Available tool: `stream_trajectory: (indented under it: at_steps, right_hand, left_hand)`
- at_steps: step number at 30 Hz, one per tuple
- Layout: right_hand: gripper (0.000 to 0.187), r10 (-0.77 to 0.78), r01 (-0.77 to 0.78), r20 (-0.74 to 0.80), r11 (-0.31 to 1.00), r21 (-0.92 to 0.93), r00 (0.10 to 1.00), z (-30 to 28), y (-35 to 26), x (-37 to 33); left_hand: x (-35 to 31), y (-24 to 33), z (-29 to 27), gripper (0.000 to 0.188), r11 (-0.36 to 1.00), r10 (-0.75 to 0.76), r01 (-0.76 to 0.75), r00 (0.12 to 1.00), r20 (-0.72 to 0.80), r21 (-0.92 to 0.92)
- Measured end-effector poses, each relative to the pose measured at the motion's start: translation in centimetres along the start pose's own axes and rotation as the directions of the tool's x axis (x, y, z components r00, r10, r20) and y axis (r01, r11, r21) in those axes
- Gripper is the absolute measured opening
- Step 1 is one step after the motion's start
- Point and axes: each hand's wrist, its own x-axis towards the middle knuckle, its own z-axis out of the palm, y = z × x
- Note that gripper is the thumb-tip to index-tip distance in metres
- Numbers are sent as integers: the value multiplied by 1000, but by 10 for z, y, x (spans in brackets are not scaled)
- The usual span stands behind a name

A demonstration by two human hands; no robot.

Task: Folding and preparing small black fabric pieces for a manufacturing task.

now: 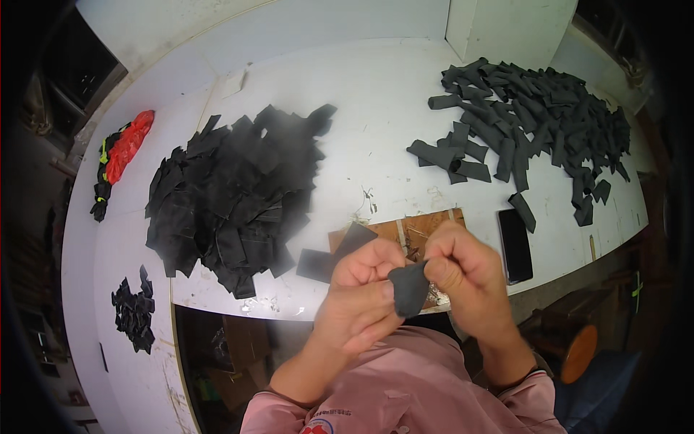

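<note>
Both hands are up in front of the chest working one small dark piece of fabric [410, 288]: the left hand [361, 293] is curled shut with thumb and fingers pinching its left edge, and the right hand [463, 278] is closed on the upper right corner. The piece hangs between them just above the wooden board [405, 233] at the table [376, 108] edge. Looks like it's being folded or rolled, so I'd keep the edges lined up and pinch tight near the fold so it doesn't spring back. Flat pieces sit in a big heap [231, 192] on the left, rolled ones [535, 119] piled on the right, and a phone [515, 246] is near the right hand.
</note>
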Motion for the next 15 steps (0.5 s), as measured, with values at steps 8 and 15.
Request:
stream_trajectory:
  at_steps: [8,15]
  right_hand:
    - [20,513,-646,393,623,442,763,-15,78,-2]
    - [19,439,-576,387,714,398,811,-6,73,1]
  left_hand:
    - [16,-3,-57,28,908,-176,139,983,-59,-395]
    - [6,-11,-35,35,890,112,-21,978,-174,455]
